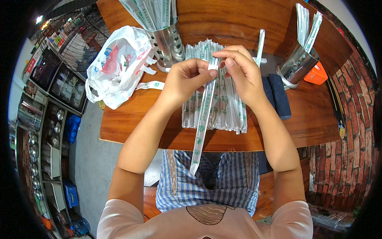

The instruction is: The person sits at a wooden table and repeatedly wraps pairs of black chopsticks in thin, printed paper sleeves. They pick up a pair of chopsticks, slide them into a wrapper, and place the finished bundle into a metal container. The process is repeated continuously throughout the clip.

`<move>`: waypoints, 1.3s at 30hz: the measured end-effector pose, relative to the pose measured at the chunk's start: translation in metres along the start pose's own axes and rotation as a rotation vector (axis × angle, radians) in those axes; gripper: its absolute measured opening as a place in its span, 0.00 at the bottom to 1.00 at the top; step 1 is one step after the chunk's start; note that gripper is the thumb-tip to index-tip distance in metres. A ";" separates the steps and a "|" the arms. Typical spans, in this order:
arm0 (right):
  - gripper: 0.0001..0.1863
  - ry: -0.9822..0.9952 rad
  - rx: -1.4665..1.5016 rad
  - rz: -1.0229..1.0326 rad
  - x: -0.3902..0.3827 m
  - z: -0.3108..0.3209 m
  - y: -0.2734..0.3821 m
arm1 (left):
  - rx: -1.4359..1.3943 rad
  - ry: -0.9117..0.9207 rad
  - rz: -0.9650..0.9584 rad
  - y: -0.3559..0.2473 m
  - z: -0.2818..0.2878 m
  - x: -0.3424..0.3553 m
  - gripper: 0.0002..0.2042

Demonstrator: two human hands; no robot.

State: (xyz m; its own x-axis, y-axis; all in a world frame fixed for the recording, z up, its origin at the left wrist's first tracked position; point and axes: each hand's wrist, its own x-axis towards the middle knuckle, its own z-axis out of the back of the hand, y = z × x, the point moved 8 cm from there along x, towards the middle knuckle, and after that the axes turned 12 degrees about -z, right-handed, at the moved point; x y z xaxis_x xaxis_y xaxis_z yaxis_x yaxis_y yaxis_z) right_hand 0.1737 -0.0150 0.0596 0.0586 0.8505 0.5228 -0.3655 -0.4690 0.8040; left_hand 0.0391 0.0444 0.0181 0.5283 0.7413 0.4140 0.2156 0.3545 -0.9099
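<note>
1 long, narrow white wrapper with green print (202, 119), slanting over the pile, lower end past the near edge of the brown wooden table (135, 123). Left hand (184, 81): grip clamped on the wrapper's upper part. Right hand (244, 73): fingertips at its top (whether this grip is closed, cannot tell). 1 pile of slim, white-and-green wrapped packets (230, 113), below the hands. 1 silver metal cylinder (167, 42) beside 1 crumpled white plastic bag (119, 75), left. 1 folded dark blue cloth (279, 97), right.
</note>
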 end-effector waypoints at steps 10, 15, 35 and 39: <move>0.17 -0.005 -0.136 0.199 -0.003 -0.001 0.013 | -0.030 0.008 -0.030 -0.009 -0.004 -0.001 0.07; 0.15 -0.095 0.117 -0.012 -0.001 0.006 0.004 | -0.082 -0.040 -0.047 -0.012 0.003 -0.001 0.06; 0.11 0.452 0.360 -0.459 -0.025 -0.058 -0.018 | -0.261 -0.182 -0.091 -0.017 0.022 -0.001 0.02; 0.12 0.453 0.402 -0.453 -0.025 -0.062 -0.015 | -0.245 -0.297 -0.303 -0.032 0.029 -0.006 0.02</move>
State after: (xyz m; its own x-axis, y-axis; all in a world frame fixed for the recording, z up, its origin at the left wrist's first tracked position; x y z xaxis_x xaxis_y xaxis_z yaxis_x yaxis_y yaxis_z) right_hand 0.1203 -0.0145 0.0173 -0.2968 0.9548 0.0190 -0.0248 -0.0276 0.9993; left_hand 0.0058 0.0453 0.0455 0.1622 0.7686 0.6188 0.5290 0.4617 -0.7120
